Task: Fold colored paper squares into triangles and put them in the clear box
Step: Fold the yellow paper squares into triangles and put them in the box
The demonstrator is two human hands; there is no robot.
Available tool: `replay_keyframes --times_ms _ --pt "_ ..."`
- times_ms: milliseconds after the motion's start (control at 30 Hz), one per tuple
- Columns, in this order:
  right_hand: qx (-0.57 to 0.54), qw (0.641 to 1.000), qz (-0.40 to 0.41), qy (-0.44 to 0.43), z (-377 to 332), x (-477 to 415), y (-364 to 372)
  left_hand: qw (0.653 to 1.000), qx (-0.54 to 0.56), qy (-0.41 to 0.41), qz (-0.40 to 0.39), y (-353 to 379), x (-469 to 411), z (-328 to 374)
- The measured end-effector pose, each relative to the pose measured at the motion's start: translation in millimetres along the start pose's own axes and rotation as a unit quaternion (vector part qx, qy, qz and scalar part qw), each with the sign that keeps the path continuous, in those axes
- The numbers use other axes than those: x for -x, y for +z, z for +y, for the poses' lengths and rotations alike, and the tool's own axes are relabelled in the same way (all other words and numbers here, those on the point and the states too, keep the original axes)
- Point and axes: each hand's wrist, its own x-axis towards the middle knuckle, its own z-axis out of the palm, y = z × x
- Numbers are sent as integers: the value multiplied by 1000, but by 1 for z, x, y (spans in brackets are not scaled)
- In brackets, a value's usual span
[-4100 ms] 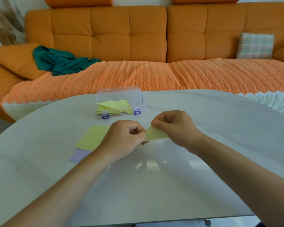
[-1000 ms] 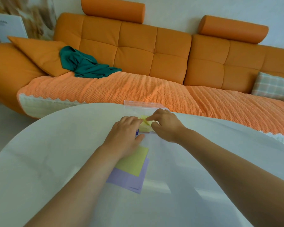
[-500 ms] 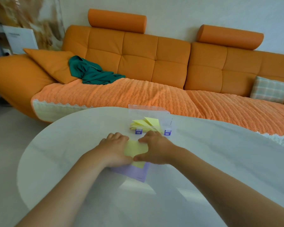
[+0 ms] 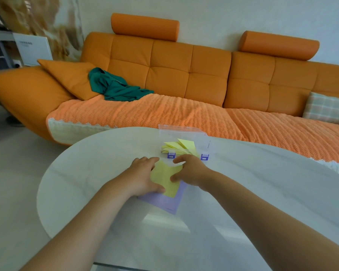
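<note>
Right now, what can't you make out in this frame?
Head view:
- Purple sheets: the yellow sheet and left hand hide how many there are.
- Yellow sheet: pinched or only pressed is unclear, because the left hand and right hand cover its edges.
- Triangles in the box: they overlap and are too small to count.
- Label on the white unit: blurred.
</note>
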Motion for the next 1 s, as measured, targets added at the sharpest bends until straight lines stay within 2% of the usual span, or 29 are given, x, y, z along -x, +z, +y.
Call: replay_keyframes --times_ms 167,300,367,500,567,667,733,833,1000 --pt "-69 996 59 -7 6 2 -7 997 65 -1 45 0 -3 2" --pt "-100 990 94 -20 15 13 -23 974 174 -12 143 -5 -5 16" --pt "-105 990 93 -22 22 19 -31 963 213 -20 163 -5 -5 27" --pt "-71 993 91 -39 42 33 -49 935 331 -17 129 1 -6 52" --pt "-2 990 100 -101 56 46 -58 916 388 -37 89 5 -5 64" --pt "149 946 137 -253 79 65 -68 882 465 -72 9 16 -8 83" --pt "221 915 148 -303 91 75 -74 869 486 -87 -26 25 -11 95" --pt "245 899 163 -325 106 83 -81 880 461 -96 -54 38 -15 109" --pt "199 915 148 -318 122 81 -94 948 315 -49 -7 53 -24 122"
